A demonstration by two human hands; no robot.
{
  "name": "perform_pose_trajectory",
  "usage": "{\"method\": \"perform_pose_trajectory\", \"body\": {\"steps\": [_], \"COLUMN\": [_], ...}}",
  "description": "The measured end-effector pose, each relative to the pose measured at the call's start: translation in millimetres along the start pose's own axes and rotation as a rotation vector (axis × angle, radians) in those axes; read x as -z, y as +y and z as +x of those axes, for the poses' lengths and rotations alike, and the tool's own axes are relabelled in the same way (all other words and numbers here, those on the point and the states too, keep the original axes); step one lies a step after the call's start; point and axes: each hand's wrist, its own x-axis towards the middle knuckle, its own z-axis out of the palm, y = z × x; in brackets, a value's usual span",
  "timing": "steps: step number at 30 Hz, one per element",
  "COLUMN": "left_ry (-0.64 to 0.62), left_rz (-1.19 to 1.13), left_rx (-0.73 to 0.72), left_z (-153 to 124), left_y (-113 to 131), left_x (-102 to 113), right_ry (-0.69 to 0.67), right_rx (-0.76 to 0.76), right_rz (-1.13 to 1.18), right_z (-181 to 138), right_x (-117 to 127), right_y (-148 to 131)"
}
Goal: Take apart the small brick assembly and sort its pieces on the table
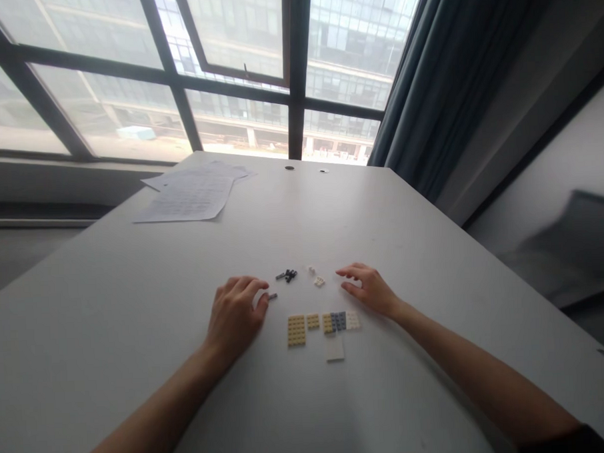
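**Head view.** The left hand (pixel 234 314) lies palm down on the table (pixel 110 308), about midway between the left and right edges, with its fingers curled. A small grey piece (pixel 272 296) lies at its fingertips. Whether the fingers pinch this piece or only touch it cannot be determined.

The right hand (pixel 367 290) rests on its side, right of the table's middle. Its fingers are loosely spread, point toward the left edge and hold nothing.

Between the two hands, toward the far edge:
- a cluster of dark pieces (pixel 287 275);
- just right of it, a few small pale pieces (pixel 317 278).

Between the wrists, toward the near edge, flat studded plates lie in a row:
- a large tan plate (pixel 296 330);
- a small tan plate (pixel 313 321);
- a joined strip of tan, blue-grey and white plates (pixel 340 321).

A smooth white plate (pixel 335 349) lies just nearer than the strip.

Printed paper sheets (pixel 190 194) lie near the far left corner. Two small round holes (pixel 289 167) sit along the far edge, below the window (pixel 235 69). A dark curtain (pixel 440 80) hangs beyond the far right corner.
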Motion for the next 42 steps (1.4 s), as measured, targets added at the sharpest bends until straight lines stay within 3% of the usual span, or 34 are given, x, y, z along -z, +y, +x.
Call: {"method": "perform_pose_trajectory", "body": {"steps": [6,13,19,25,30,42], "left_ry": [-0.054,-0.069,-0.076,-0.074,-0.084,-0.086], "left_rz": [0.013,0.003,-0.008,-0.004,-0.018,-0.011], "left_rx": [0.015,0.013,0.011,0.002,-0.010,-0.024], "left_z": [0,1,2,3,3,3], "left_y": [-3,-2,-2,-2,0,-2], "left_x": [-1,0,-2,-3,-1,-2], "right_ry": [-0.113,-0.131,-0.022,0.073,0.015,0.013], "right_rx": [-0.003,-0.019,-0.055,-0.074,-0.003,0.088], "right_rz": [-0.008,-0.084,-0.091,-0.024,0.073,0.120], "right_z": [60,76,54,0,-34,-45], "right_x": [-22,-37,-21,6,8,1], "right_y": [-9,-15,5,14,4,7]}}
